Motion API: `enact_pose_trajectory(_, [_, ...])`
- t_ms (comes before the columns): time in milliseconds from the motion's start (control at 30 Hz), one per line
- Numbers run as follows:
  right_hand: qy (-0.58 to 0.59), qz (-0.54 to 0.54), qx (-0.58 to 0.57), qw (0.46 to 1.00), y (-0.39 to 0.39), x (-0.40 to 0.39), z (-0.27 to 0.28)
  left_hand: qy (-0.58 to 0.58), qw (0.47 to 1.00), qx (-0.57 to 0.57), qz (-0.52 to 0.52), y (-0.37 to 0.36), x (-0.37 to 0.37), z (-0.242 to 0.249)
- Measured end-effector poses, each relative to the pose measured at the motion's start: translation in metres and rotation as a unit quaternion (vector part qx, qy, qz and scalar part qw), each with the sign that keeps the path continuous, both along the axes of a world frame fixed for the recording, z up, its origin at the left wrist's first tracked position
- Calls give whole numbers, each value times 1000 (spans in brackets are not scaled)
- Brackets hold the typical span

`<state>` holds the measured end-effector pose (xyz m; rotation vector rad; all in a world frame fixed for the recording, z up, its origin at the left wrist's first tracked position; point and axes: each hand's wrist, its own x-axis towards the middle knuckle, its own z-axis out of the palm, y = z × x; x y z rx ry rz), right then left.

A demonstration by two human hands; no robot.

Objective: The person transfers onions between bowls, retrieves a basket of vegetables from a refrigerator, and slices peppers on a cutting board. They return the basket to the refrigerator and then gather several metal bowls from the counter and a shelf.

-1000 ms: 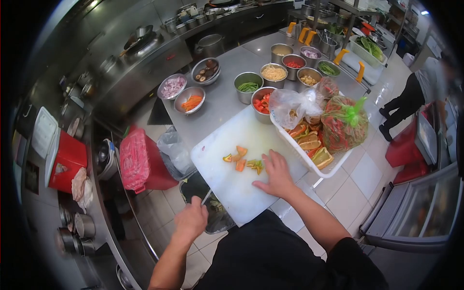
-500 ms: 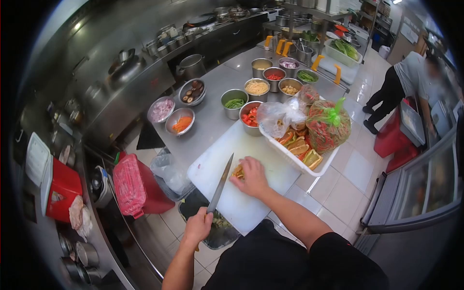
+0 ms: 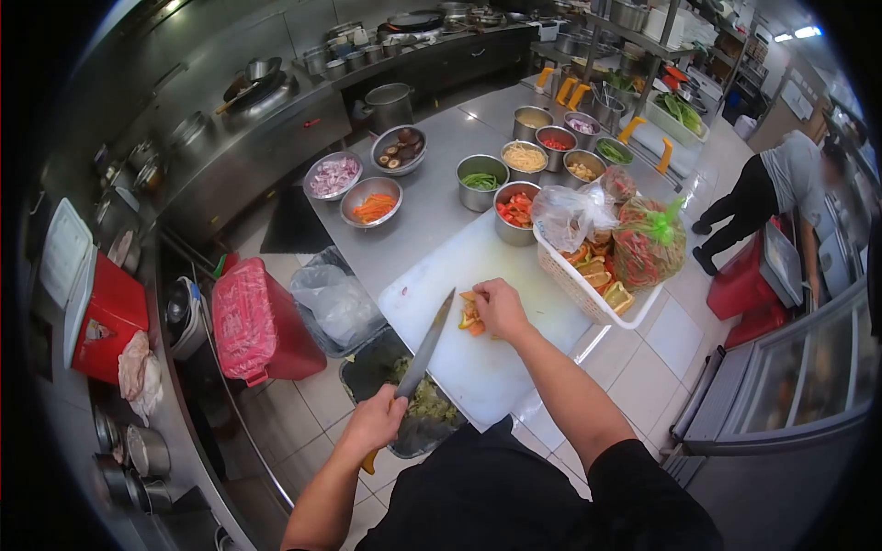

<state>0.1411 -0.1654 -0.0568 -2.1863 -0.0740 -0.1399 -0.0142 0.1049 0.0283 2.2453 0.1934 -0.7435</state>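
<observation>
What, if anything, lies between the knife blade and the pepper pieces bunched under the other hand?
Nothing visible. The knife in the left hand points across bare cutting board toward the pepper pieces, which the right hand holds together. The right hand's fingers sit on the pile.

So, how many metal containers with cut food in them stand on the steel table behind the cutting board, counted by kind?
Shallow bowls: 3
Deep round containers: 8
Total: 11
</observation>
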Motion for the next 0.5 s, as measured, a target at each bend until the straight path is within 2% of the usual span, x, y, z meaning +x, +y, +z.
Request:
enact_pose_trajectory(100, [16,8,-22,1000,4,11,2,-84,996,20,2,3,-4,-9])
enact_pose_trajectory(233, [71,31,-24,997,10,22,1,-170,978,103,-64,-4,10,1])
enact_pose_trajectory(300, [50,28,-47,997,11,20,0,-196,967,132,-91,-6,17,1])
enact_pose_trajectory(400, [19,29,-68,997,13,18,-2,-98,972,179,-116,-17,31,21])
enact_pose_trajectory(500, [14,34,-83,996,14,17,-3,-117,966,192,-129,-36,55,9])
